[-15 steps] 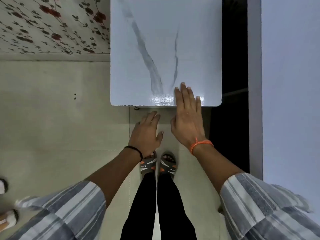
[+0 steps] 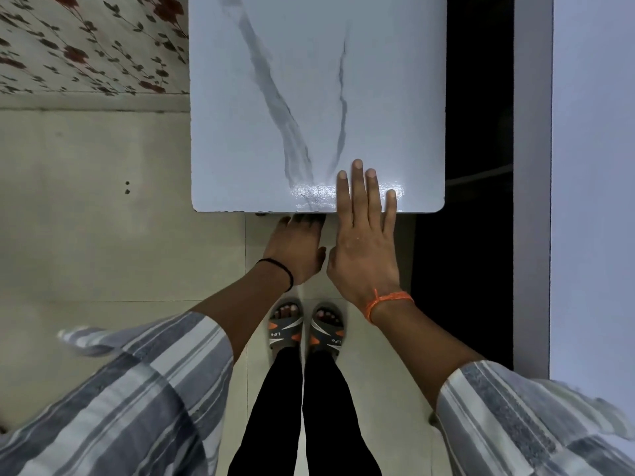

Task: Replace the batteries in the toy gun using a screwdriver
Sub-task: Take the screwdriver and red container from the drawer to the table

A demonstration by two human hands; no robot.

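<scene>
Head: right hand (image 2: 364,249) flat (on table (image 2: 257,97))

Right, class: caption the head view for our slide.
Right hand flat on marble table; left hand reaches under its edge.

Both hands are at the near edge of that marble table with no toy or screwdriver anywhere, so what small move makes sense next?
Probably fetch the toy gun and screwdriver: neither shows. The right hand lies flat on the table, and the left hand reaches under its edge, fingertips hidden.
</scene>
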